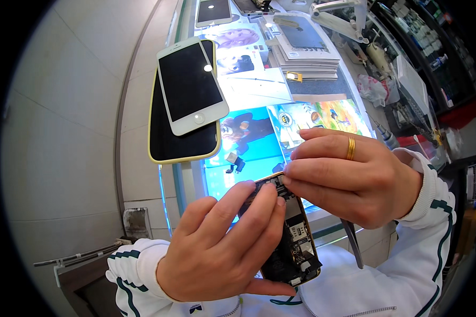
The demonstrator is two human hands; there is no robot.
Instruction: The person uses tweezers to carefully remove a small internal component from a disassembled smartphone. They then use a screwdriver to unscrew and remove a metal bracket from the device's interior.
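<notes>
My left hand [225, 243] grips an opened phone body [293, 248] with a gold frame and exposed dark circuit boards, held close to me and tilted. My right hand [349, 177], wearing a gold ring, pinches at the top edge of that phone with its fingertips. A thin dark tool [353, 243] hangs down from under my right palm. Both wrists are in white sleeves with dark green stripes.
A white phone front panel [191, 84] lies on a dark phone in a yellow case [172, 142] on the glass counter [248, 95]. Colourful cards show under the glass. A stack of grey packages [304, 50], a tablet [213, 11] and cluttered shelves sit farther back and right.
</notes>
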